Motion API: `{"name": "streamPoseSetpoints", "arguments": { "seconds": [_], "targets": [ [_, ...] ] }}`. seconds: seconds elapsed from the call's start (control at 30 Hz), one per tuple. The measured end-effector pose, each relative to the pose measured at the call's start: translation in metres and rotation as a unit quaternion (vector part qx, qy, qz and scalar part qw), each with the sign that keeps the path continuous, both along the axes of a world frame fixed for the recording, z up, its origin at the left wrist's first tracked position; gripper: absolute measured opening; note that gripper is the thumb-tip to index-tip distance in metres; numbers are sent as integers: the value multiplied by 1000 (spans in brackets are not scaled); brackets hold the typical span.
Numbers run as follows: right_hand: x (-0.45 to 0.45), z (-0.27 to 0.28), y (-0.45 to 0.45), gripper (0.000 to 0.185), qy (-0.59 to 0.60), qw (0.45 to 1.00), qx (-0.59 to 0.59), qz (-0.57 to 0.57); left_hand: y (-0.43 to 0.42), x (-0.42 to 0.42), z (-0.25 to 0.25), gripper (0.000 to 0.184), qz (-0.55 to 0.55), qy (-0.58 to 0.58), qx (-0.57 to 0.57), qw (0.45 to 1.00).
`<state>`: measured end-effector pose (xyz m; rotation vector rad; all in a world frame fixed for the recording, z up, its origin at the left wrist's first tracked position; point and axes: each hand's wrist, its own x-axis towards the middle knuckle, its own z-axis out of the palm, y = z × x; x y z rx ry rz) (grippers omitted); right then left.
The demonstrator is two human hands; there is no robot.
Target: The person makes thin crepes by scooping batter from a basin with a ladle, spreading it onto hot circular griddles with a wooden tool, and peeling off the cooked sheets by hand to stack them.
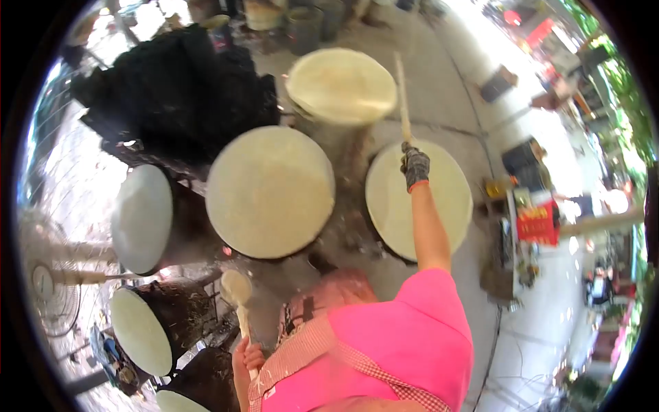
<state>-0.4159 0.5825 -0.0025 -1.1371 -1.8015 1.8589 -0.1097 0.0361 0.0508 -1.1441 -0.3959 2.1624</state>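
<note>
My left hand [248,356] is bare and closed round the handle of a pale ladle [237,287], whose round bowl points away from me. My right hand [415,167] wears a dark glove with an orange cuff. It grips one end of a long, narrow pale wooden stick [402,96] that points forward. That hand is above the right round disc [439,206], a wide pale surface; I cannot tell whether they touch. In front of me lies another pale round disc [271,192], and a third pale disc [342,86] is farther off.
On the left, a greyish disc [142,218] and a pale disc [141,331] top dark drum-like bases. A large black heap [171,96] stands at the back left, and a fan [44,281] at the far left. A red sign [537,223] hangs at right.
</note>
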Motion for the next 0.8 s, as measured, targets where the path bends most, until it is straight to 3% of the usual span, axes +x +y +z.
{"name": "streamPoseSetpoints", "arguments": {
  "seconds": [0.13, 0.17, 0.2, 0.27, 0.33, 0.37, 0.4, 0.47, 0.57, 0.73, 0.8],
  "targets": [
    [211, -4, 4, 27, -134, 977, 168, -13, -12, 18, -23, 39, -92, -18, -16, 995],
    [264, -16, 14, 36, -223, 950, 213, -38, -12, 23, -25, 39, -113, -21, 18, 993],
    [311, -5, 5, 45, -178, 963, 185, -78, -17, 31, -33, 30, -125, 24, 4, 992],
    [411, -51, 27, 37, -286, 844, 421, -167, -15, 36, -45, 24, -179, 62, 40, 981],
    [476, -40, 11, 37, -405, 772, 456, -179, 1, 34, -42, 17, -214, 37, 45, 975],
    [502, -37, -1, 37, -417, 770, 455, -164, 14, 32, -37, 26, -225, 7, 39, 974],
    [524, -35, -13, 36, -428, 767, 455, -146, 23, 30, -36, 18, -234, 13, 56, 970],
    [556, -32, -34, 37, -454, 762, 461, -42, 42, 32, -42, 18, -247, 39, 58, 966],
    [586, -37, -49, 39, -398, 789, 464, 66, 80, 35, -34, 21, -265, 67, 28, 962],
    [538, -14, -7, 45, -289, 813, 445, 241, 153, 59, -19, 32, -195, 112, 67, 972],
    [501, -24, 26, 44, -277, 772, 492, 291, 177, 72, -19, 32, -178, 107, 73, 975]
  ]
}}
